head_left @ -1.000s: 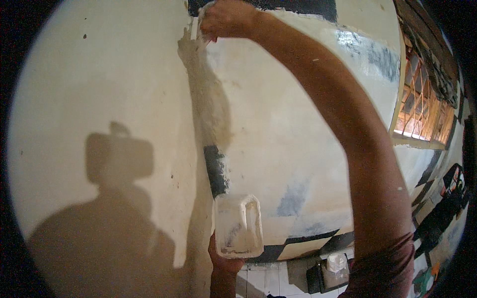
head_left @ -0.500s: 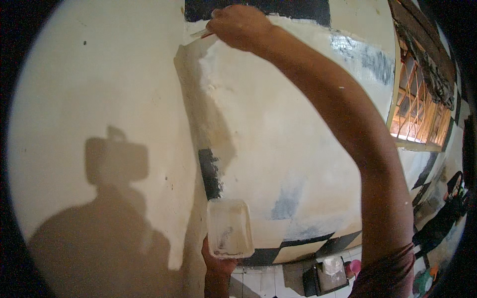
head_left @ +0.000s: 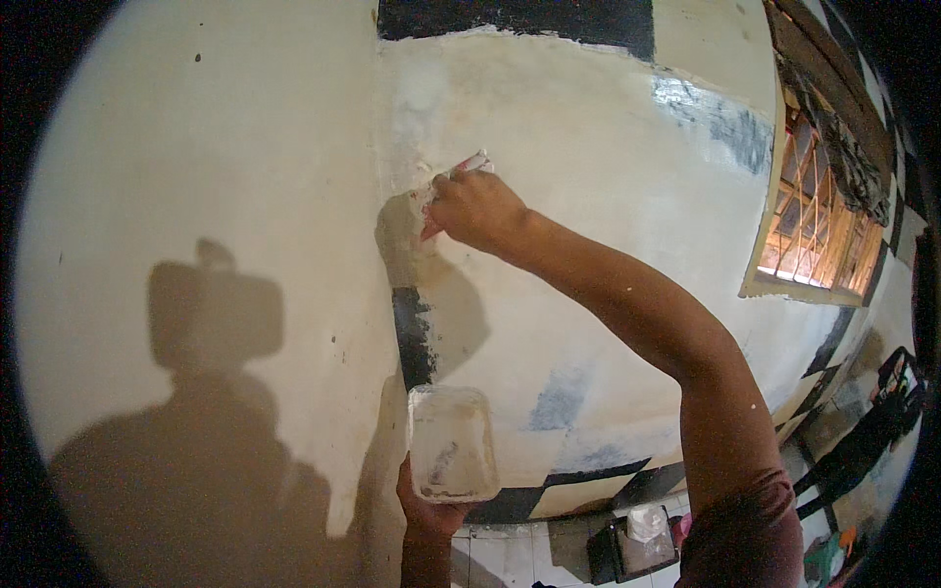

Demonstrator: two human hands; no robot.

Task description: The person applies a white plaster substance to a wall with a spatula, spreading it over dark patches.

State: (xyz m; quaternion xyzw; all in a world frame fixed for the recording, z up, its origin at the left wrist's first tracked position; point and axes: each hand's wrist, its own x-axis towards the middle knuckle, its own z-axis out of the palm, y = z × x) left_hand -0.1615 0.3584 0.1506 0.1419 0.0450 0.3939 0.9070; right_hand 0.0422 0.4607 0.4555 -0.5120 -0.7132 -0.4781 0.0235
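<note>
My right hand (head_left: pixel 480 208) is closed around a red putty scraper (head_left: pixel 473 163) smeared with white. Its ends show on both sides of my fingers, while the grip itself is hidden. The hand is at the wall (head_left: pixel 588 245), close to the inside corner, beside a rough white patch. Lower down, my left hand (head_left: pixel 431 512) holds up a shallow rectangular plastic tub (head_left: pixel 454 446) from below. Whitish residue coats the tub, with a greyish smear inside. Just above it, a black painted strip (head_left: pixel 412 338) with ragged edges runs along the corner.
A black band (head_left: pixel 520 18) crosses the wall above. A barred window (head_left: pixel 823 220) with a dark curtain is at the right. On the tiled floor, a dark box-like stand (head_left: pixel 642 549) carries a white bag (head_left: pixel 647 522). My shadow (head_left: pixel 211 421) falls on the left wall.
My right hand has come down from beneath the upper black band to mid-wall, elbow bending, with the scraper turned. My left hand and the tub have barely moved.
</note>
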